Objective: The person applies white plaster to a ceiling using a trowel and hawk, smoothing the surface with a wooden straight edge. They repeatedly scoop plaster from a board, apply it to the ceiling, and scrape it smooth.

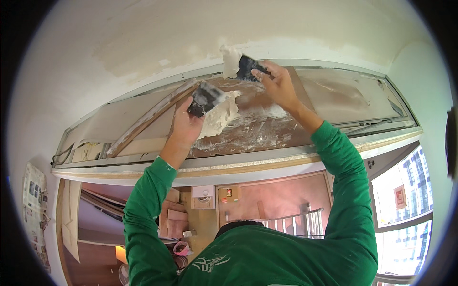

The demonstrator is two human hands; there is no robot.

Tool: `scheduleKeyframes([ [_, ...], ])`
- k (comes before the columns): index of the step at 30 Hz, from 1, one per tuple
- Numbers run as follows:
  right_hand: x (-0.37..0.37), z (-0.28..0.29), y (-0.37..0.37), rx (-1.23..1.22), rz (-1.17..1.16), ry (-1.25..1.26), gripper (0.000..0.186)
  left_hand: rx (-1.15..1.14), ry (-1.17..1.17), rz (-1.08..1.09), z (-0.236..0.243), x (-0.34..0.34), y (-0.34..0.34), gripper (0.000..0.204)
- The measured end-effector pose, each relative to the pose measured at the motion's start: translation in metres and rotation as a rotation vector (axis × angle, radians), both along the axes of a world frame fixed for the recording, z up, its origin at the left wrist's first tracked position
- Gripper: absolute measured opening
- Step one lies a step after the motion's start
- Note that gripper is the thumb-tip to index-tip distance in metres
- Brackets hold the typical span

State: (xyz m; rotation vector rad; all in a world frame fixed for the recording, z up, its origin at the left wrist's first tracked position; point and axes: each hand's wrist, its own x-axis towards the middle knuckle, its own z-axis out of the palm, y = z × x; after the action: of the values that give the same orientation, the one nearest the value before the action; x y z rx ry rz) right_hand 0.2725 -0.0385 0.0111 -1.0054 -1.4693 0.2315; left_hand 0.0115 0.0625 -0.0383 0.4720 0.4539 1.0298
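My left hand (187,123) grips a dark flat scraper (204,99) smeared with white paste, its blade over a thick pale mound of filler (217,119) on the brown board (269,128). Farther forward and to the right, my right hand (278,85) holds a second black scraper (249,67), fingers and thumb pinched on it. A lump of white paste (230,61) clings to that blade, near the foot of the pale wall. The board is streaked with white and lies in a long recessed ledge beneath my arms.
A white-smeared wooden strip (143,124) lies diagonally across the ledge's left half, and pale panels (336,95) fill its right. The ledge's front rail (243,164) runs below me. Far down are an aluminium ladder (305,224), stacked planks (174,219) and boxes (228,194). A bright window (398,181) is at right.
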Motion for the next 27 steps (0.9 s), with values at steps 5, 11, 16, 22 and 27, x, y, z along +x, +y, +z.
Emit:
scheduleKeyframes([
  [5, -0.026, 0.021, -0.027, 0.279, -0.1, -0.463, 0.038, -0.084, -0.028, -0.056, 0.011, 0.025, -0.007, 0.02],
  [11, -0.036, 0.01, -0.022, 0.527, -0.068, -0.711, 0.052, 0.029, -0.257, -0.217, 0.022, 0.039, -0.02, 0.025],
  [16, -0.034, 0.002, -0.006, 0.452, -0.102, -0.827, 0.054, 0.111, -0.319, -0.298, 0.012, 0.026, -0.005, 0.033],
  [22, -0.01, -0.004, 0.01, 0.224, -0.325, -1.041, 0.055, 0.036, -0.123, -0.062, 0.008, 0.026, -0.004, 0.031],
  [27, 0.021, -0.006, 0.021, 0.178, -0.496, -0.918, 0.041, 0.063, -0.104, 0.008, 0.014, 0.025, -0.003, 0.032],
])
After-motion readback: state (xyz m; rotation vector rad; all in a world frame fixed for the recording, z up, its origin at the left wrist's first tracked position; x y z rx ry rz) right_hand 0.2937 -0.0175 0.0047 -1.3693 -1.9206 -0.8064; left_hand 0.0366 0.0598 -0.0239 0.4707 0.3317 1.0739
